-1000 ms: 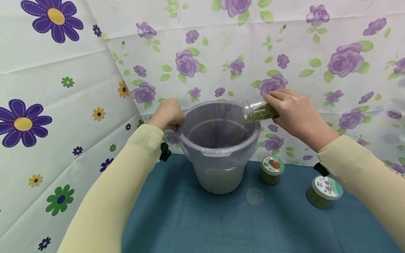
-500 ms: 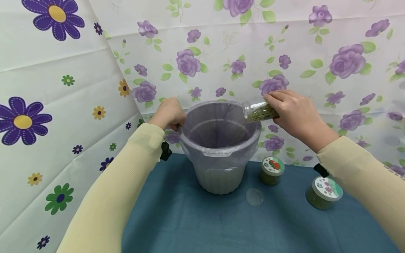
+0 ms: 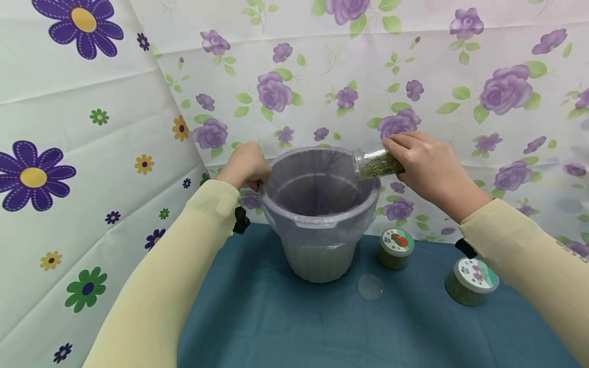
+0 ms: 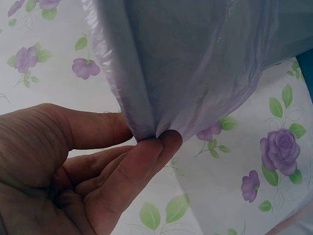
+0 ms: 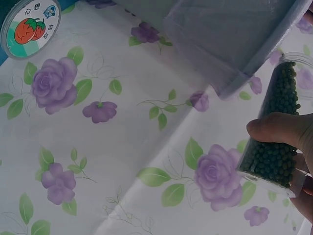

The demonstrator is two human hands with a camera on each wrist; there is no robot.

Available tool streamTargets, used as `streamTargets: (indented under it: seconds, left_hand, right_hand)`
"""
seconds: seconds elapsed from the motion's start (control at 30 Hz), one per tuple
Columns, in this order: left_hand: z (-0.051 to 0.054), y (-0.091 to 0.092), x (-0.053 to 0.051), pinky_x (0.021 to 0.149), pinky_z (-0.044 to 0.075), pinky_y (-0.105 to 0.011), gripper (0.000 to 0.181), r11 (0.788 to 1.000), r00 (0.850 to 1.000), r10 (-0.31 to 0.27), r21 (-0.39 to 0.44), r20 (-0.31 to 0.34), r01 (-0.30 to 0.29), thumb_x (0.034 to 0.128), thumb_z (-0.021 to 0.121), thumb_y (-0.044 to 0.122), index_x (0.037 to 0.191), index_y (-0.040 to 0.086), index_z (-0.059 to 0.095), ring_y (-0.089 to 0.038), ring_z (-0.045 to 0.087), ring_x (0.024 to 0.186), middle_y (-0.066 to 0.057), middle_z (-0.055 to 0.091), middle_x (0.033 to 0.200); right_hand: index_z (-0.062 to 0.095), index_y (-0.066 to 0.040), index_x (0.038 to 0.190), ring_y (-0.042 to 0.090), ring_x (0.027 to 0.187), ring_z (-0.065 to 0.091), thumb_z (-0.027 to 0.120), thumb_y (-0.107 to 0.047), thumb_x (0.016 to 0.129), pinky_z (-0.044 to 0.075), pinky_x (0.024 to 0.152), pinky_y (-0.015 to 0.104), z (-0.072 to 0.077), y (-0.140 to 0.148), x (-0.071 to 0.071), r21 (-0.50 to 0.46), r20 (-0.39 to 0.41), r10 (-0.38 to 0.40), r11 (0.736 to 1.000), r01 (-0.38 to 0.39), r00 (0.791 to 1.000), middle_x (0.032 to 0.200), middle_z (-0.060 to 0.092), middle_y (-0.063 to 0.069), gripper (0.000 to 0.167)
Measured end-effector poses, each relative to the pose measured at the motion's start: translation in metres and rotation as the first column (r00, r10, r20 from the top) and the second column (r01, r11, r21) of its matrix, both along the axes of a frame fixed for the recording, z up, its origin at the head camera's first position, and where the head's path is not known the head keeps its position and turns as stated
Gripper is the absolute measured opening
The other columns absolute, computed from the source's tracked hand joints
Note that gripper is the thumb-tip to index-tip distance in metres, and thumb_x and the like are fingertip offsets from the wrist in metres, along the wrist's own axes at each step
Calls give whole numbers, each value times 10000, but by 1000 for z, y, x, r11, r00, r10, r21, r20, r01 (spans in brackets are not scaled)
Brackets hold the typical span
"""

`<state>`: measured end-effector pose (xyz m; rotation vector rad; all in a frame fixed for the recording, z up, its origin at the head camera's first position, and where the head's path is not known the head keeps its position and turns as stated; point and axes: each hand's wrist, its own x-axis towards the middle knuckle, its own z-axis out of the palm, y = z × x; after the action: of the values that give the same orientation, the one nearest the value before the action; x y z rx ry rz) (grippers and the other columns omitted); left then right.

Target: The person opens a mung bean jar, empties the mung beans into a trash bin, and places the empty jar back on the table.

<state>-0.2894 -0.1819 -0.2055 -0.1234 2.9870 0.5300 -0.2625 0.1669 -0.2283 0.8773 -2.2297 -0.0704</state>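
A whitish bucket lined with a thin translucent purple bag stands near the back cloth. At its left rim the left hand pinches the bag; the left wrist view shows thumb and fingertips on the gathered plastic. The right hand grips a clear jar of small green beans, lying nearly sideways with its uncapped mouth over the bucket's right rim. In the right wrist view the thumb of the right hand presses the side of the jar, and beans reach near its mouth.
Two lidded round tubs stand right of the bucket, one with a tomato label and one with a flower label. A clear round lid lies on the blue cloth in front. Floral cloths hang behind and at left.
The beans inside the jar have shifted and spread along it toward the mouth. The right hand has barely moved, and the left hand stays at the rim.
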Motion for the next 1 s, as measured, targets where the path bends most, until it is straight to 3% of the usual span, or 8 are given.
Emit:
streamTargets:
  seconds: [0.37,1.0]
  left_hand:
    - [-2,-2,0,373,388,-233,174,1000,1000,-2,-4,9,2,629,541,-16,705,16,694,-236,679,542,-136,683,599]
    - [-1,1,-2,374,405,-237,144,1000,1000,-13,-18,-3,13,660,570,7,697,13,709,-232,674,525,-145,688,609]
  right_hand:
    - [569,-43,1260,357,1133,563,880,-73,562,503,864,501,-3,0,0,9,11,-4,1000,4,1000,1219,613,182,765]
    - [564,-46,1265,360,1129,564,876,-62,566,503,859,502,-1,-1,-1,9,11,0,1000,0,1000,1225,610,176,766]
